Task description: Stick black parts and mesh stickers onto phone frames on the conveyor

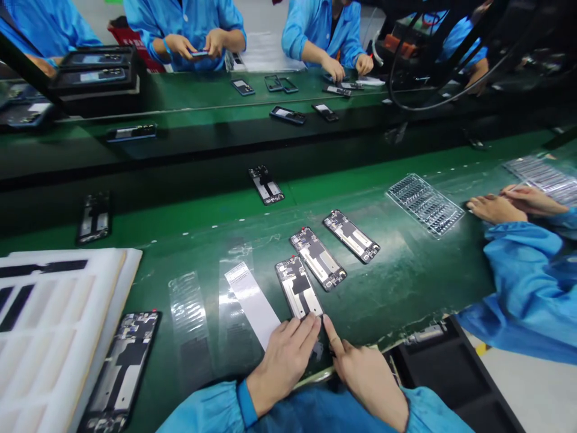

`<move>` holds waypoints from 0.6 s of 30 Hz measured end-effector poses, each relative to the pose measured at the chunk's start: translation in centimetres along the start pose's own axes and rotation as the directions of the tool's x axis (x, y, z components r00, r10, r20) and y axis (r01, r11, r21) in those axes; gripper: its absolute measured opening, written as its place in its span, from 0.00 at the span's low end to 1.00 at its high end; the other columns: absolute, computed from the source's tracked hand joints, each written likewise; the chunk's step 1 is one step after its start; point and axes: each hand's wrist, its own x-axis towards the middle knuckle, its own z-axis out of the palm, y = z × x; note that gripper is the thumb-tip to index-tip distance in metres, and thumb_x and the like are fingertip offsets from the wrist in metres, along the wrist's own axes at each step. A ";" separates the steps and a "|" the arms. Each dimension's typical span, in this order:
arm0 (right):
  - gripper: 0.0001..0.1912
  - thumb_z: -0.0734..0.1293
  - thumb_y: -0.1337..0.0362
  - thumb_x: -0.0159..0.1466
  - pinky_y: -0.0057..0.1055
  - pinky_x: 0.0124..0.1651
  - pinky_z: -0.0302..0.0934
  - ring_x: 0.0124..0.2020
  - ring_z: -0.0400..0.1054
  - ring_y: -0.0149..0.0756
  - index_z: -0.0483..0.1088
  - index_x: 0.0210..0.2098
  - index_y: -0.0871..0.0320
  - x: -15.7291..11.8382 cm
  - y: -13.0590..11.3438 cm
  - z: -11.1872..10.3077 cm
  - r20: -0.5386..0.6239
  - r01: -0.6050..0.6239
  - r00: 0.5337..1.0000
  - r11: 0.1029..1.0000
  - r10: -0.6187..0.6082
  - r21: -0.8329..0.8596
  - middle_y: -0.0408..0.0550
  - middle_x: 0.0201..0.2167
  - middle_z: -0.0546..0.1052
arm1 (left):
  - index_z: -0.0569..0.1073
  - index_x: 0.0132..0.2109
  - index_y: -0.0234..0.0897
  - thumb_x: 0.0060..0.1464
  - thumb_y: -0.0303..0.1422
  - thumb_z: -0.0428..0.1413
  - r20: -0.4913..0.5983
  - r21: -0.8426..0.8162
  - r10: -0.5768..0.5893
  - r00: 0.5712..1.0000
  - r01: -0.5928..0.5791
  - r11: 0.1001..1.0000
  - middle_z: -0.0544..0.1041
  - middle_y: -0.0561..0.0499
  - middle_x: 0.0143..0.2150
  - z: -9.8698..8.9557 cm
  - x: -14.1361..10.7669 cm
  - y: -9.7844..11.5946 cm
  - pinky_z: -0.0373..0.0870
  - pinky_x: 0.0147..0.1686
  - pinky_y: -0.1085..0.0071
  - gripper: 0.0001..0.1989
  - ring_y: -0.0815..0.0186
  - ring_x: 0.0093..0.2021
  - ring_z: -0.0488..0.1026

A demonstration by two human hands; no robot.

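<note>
My left hand (291, 355) lies over the lower end of an open phone frame (298, 287), its fingers close together and pressed on it. Beside the frame's lower right corner, my right hand (360, 376) has its index finger stretched out, touching the edge, with the other fingers curled; whether they hold anything is hidden. A second phone frame (318, 258) touches or nearly touches the first, and a third phone frame (351, 236) lies further right. Left of my left hand lies a white paper strip (253, 304).
White foam trays (40, 337) and a phone frame (124, 367) stand at left. Clear film sheets (189, 307) lie on the green bench. A sticker sheet (425, 204) and a person's hands (509, 205) are at right. Phones (265, 184) lie on the belt; people work beyond.
</note>
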 end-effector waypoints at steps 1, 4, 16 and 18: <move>0.35 0.68 0.75 0.56 0.27 0.18 0.59 0.17 0.75 0.38 0.66 0.64 0.64 0.0 -0.2 0.2 -0.006 -0.006 1.000 1.000 0.006 -0.008 0.48 0.24 0.81 | 0.66 0.63 0.27 0.64 0.23 0.49 0.003 0.002 0.005 1.000 -0.005 1.000 0.75 0.39 0.61 0.0 0.0 0.0 0.76 0.42 0.63 0.21 0.58 0.47 0.75; 0.35 0.69 0.75 0.55 0.28 0.17 0.58 0.17 0.74 0.39 0.67 0.63 0.64 0.1 -0.7 0.5 -0.020 -0.014 1.000 1.000 0.013 -0.016 0.49 0.24 0.81 | 0.65 0.64 0.27 0.64 0.23 0.49 0.005 0.006 0.011 1.000 -0.011 1.000 0.74 0.39 0.61 -0.1 0.1 0.0 0.76 0.41 0.63 0.22 0.58 0.47 0.75; 0.32 0.68 0.77 0.56 0.30 0.18 0.60 0.16 0.74 0.40 0.69 0.61 0.70 0.3 -0.7 0.0 0.002 0.019 1.000 1.000 -0.019 -0.014 0.55 0.24 0.81 | 0.68 0.63 0.33 0.61 0.23 0.49 0.099 0.058 -0.057 0.993 0.051 0.997 0.69 0.39 0.66 -1.6 0.9 0.1 0.76 0.43 0.63 0.23 0.59 0.47 0.75; 0.33 0.67 0.78 0.55 0.30 0.18 0.60 0.16 0.74 0.40 0.68 0.61 0.71 0.5 -0.6 -0.5 0.034 0.042 0.999 0.999 -0.041 -0.013 0.54 0.23 0.81 | 0.70 0.62 0.35 0.57 0.22 0.52 0.125 0.102 -0.130 0.984 0.118 0.988 0.64 0.39 0.69 -2.1 1.4 0.2 0.77 0.39 0.63 0.26 0.59 0.42 0.76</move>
